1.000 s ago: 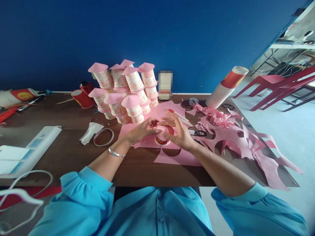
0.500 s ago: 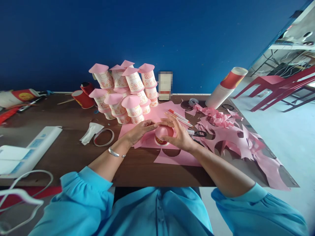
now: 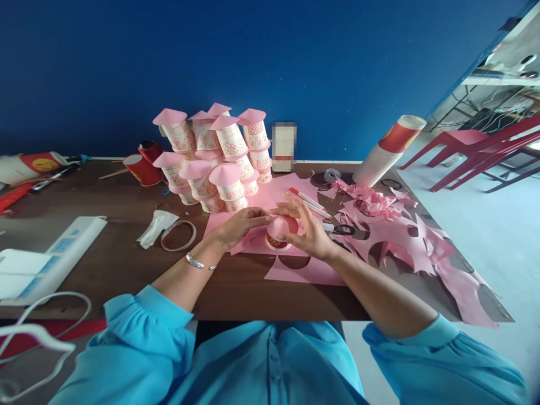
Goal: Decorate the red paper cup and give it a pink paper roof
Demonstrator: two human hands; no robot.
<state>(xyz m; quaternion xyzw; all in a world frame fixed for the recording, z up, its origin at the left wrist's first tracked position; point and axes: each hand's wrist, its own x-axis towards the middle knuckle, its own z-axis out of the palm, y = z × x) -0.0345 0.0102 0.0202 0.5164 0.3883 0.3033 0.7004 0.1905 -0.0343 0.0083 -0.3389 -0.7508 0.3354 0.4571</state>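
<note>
Our left hand: fingers narrow beside cone, grip unclear. Our right hand curves wide around it. Uneven squeeze could dent cone, tip cup.

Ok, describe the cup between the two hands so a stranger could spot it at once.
On the brown table against the blue wall, find the pink sheets. On them, between the left hand and right hand, is a red cup under a pink cone. Unlike the stacked cups behind it, white with drawings, it shows red.
</note>
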